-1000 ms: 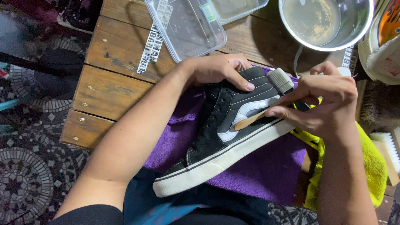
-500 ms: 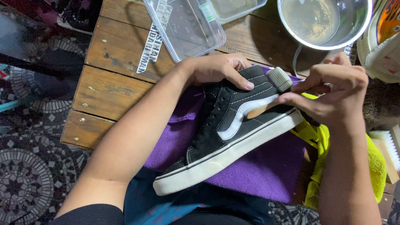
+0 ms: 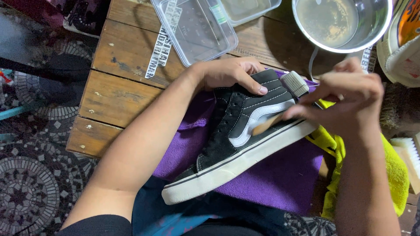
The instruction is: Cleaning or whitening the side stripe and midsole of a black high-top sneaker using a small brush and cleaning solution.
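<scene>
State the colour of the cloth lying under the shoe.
Purple: the cloth under the black-and-white shoe shows best in the head view, the only one.

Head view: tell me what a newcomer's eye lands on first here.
A black high-top shoe with a white stripe and white sole lies on its side on a purple cloth in the middle. The left hand steadies its collar while the right hand works a small wooden-handled brush against its side. Behind them, on the wooden table, sit a metal bowl of cloudy water and a clear plastic lid.
</scene>
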